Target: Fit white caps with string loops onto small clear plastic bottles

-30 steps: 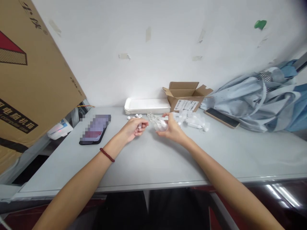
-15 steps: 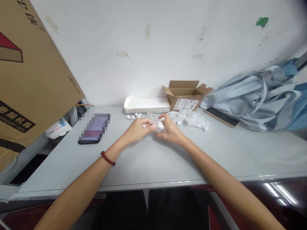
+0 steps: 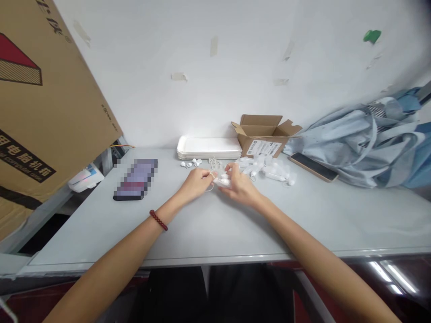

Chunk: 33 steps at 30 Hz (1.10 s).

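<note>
My right hand (image 3: pixel 239 186) is closed around a small clear plastic bag (image 3: pixel 222 181) with white pieces inside, just above the table. Pinched in my left hand (image 3: pixel 197 183), at the bag's left side, is a thin white cord (image 3: pixel 210 189) that hangs in a small loop. Whether the cord comes out of the bag is hard to see. Behind the hands lies a tangle of white cord (image 3: pixel 214 164). Several small white caps (image 3: pixel 195 162) are left of it. To the right of my right hand is a heap of clear bags (image 3: pixel 274 169) with white pieces in them.
Stacked white trays (image 3: pixel 208 146) and an open cardboard box (image 3: pixel 264 137) stand against the wall. One phone (image 3: pixel 136 179) lies at left, another (image 3: pixel 313 167) at right beside blue-grey fabric (image 3: pixel 350 139). A large carton (image 3: pixel 63 116) leans at left.
My left fingers have drawn together and slightly down, and a white cord loop now shows below them. My right hand still holds the bag. The view has shifted slightly.
</note>
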{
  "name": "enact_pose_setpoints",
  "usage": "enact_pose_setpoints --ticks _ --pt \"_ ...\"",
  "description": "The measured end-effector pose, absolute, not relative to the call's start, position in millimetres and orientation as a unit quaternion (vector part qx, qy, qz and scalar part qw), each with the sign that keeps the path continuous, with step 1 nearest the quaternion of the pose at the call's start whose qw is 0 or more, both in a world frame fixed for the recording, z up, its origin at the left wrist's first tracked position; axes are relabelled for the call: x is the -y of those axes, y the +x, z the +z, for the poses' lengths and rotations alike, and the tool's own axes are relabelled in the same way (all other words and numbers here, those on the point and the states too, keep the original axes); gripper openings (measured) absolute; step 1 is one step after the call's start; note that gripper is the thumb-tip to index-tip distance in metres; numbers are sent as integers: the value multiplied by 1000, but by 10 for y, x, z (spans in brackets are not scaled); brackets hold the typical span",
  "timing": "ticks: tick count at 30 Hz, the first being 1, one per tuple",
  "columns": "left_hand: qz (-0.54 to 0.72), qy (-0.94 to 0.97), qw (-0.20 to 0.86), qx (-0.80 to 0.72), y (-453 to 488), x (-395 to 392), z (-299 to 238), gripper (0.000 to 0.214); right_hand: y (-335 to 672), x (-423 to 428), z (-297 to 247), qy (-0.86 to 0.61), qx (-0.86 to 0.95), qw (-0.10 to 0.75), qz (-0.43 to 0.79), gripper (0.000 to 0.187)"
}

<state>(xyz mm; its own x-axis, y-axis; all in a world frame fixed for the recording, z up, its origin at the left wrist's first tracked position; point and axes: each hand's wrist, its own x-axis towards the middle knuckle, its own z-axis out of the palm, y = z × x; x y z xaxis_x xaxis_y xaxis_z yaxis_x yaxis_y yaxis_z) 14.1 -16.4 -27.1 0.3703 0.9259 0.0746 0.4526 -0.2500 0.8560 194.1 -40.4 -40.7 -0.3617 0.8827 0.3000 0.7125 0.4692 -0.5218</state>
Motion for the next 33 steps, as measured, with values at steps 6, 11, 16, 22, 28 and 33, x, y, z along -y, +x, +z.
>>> enact_pose_setpoints --ticks 6,11,16,22,28,33 --pt "288 783 388 -393 48 106 -185 18 1960 376 -399 -503 813 259 138 45" --pt "266 800 368 -392 58 112 -221 27 1966 381 -399 -490 818 267 138 46" --pt "235 784 401 -412 48 109 -218 34 1977 361 -439 -485 823 269 126 46" --pt "242 794 378 -410 33 96 -212 29 1989 363 -450 -488 827 252 119 46" --pt "240 793 389 -402 10 85 -213 24 1982 371 -454 -494 823 252 121 46" --pt "253 760 417 -430 29 91 -226 29 1979 368 -457 -493 827 245 120 47"
